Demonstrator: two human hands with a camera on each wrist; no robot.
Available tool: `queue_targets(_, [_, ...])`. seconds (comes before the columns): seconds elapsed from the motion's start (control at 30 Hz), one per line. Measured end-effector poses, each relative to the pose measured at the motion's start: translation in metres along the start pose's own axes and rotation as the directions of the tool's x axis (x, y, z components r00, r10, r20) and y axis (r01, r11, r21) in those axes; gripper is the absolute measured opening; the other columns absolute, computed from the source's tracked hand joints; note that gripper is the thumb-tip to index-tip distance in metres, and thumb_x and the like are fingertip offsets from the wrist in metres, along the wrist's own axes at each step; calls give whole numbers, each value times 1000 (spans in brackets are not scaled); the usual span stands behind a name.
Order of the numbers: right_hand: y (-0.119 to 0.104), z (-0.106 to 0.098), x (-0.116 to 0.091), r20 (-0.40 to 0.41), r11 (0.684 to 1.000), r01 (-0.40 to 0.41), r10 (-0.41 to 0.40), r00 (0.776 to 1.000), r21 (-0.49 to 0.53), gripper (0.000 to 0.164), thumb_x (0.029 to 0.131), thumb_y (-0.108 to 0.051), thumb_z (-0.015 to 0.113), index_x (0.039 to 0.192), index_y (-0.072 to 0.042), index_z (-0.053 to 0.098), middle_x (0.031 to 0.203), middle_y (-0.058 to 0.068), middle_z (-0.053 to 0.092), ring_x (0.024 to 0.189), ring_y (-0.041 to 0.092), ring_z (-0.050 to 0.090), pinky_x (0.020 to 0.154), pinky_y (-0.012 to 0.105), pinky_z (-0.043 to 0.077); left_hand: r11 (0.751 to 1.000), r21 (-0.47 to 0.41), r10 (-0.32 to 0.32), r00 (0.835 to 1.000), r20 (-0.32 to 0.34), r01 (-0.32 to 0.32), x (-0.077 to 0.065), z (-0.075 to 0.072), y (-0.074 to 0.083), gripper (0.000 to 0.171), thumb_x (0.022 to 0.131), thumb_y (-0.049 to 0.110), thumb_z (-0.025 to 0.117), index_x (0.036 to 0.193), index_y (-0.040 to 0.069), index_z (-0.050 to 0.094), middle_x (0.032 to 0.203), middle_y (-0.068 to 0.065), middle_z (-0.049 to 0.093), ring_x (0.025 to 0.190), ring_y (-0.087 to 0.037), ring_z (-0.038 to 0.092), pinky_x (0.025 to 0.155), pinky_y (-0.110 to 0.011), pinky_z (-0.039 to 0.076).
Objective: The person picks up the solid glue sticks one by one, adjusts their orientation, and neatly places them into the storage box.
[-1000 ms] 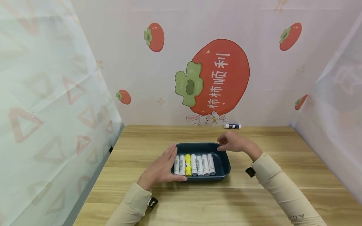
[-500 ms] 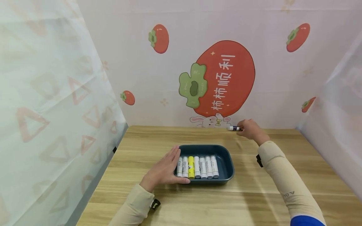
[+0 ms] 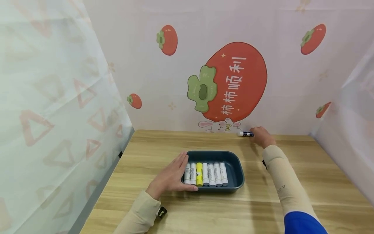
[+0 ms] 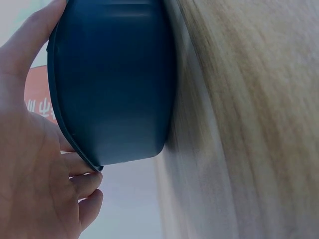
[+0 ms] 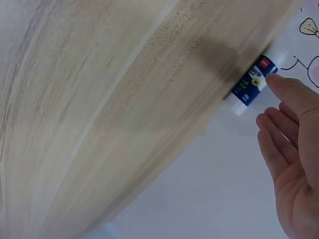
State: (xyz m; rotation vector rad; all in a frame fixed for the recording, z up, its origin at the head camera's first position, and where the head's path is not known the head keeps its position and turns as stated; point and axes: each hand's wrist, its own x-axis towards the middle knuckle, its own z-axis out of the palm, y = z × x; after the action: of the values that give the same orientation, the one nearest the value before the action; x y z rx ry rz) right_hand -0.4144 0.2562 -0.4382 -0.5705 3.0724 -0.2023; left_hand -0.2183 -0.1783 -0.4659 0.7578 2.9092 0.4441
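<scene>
My left hand (image 3: 172, 177) holds the left end of a dark teal tray (image 3: 239, 174), thumb along the near side and fingers at the far corner. In the left wrist view, the tray's outer wall (image 4: 112, 84) fills the space beside the palm. Several white glue sticks (image 3: 217, 174) and one yellow glue stick (image 3: 199, 174) lie side by side in it. At the table's back edge my right hand (image 3: 263, 136) pinches a navy glue stick with white ends (image 3: 247, 134). The thumb tip meets its label (image 5: 255, 79) in the right wrist view; the index finger is mostly hidden.
A printed fabric wall (image 3: 163, 81) with persimmon drawings rises right behind the wooden table (image 3: 152, 143). Pale side curtains (image 3: 58, 97) hang to left and right. Inside the tray, bare floor (image 3: 233, 172) shows right of the glue sticks.
My right hand has gone from above the tray's far right corner out to the navy glue stick at the back and taken hold of it. The left hand stays on the tray.
</scene>
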Motion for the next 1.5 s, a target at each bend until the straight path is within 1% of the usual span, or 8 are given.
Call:
queue_targets(0.1, [6, 6, 0, -13, 1000, -10, 10, 1000, 15, 31, 91, -2, 77, 117, 12, 70, 115, 31, 73, 108, 48, 69, 96, 59, 57, 1000, 2, 6, 1000, 4, -6, 0, 1, 1, 134, 80, 90, 61, 169, 2, 14, 179, -15, 7, 167, -29, 10, 133, -48, 26])
queue_targets(0.33, [18, 16, 2, -40, 998, -66, 66, 997, 11, 34, 85, -1, 79, 113, 13, 67, 110, 33, 72, 107, 51, 68, 96, 61, 56, 1000, 6, 13, 1000, 6, -13, 1, -2, 5, 133, 81, 88, 63, 169, 3, 13, 180, -13, 5, 168, -29, 9, 134, -48, 25])
queue_targets(0.57, [23, 19, -1, -49, 999, -49, 49, 998, -4, 26, 85, -3, 77, 104, 12, 69, 96, 26, 74, 90, 42, 69, 86, 56, 58, 1000, 8, 16, 1000, 11, -16, 2, -2, 7, 133, 81, 88, 63, 169, 3, 13, 180, -15, 7, 167, -29, 10, 133, -48, 26])
queue_targets(0.8, [17, 16, 1, -61, 999, -50, 49, 997, -7, 18, 87, -4, 81, 98, 8, 72, 87, 20, 73, 79, 33, 66, 76, 50, 57, 1000, 3, -4, 1000, 0, 4, 2, -4, 5, 133, 80, 89, 62, 169, 3, 13, 180, -14, 7, 167, -29, 11, 134, -48, 25])
queue_targets(0.97, [14, 19, 2, -7, 996, -90, 90, 996, 26, 11, 90, -5, 78, 89, 5, 72, 81, 14, 71, 72, 26, 61, 68, 42, 53, 1000, 1, -15, 1000, 3, 15, 2, -1, 3, 135, 79, 91, 61, 169, 3, 14, 180, -14, 7, 167, -28, 11, 133, -48, 26])
queue_targets(1.13, [10, 23, 0, 26, 986, -152, 151, 988, 65, 12, 94, -7, 74, 89, 4, 73, 79, 13, 71, 69, 24, 59, 65, 36, 52, 999, -37, -25, 1000, -2, 25, 0, 3, 4, 136, 78, 91, 62, 169, 3, 12, 180, -13, 6, 167, -28, 10, 134, -48, 25])
queue_targets(1.37, [6, 17, -7, -9, 986, -145, 147, 989, 77, 12, 91, -4, 75, 93, 8, 72, 85, 18, 73, 72, 26, 65, 67, 41, 57, 999, -35, -26, 1000, -11, 25, 0, 2, 5, 137, 78, 91, 62, 169, 3, 11, 180, -13, 6, 167, -27, 10, 134, -48, 24])
queue_targets(1.5, [4, 12, -14, -46, 987, -133, 137, 990, 89, 10, 90, -2, 73, 90, 8, 71, 81, 17, 71, 68, 25, 62, 62, 38, 54, 999, -26, -27, 1000, -4, 27, 0, 2, 4, 136, 79, 91, 62, 170, 4, 10, 180, -13, 5, 168, -27, 9, 134, -48, 24])
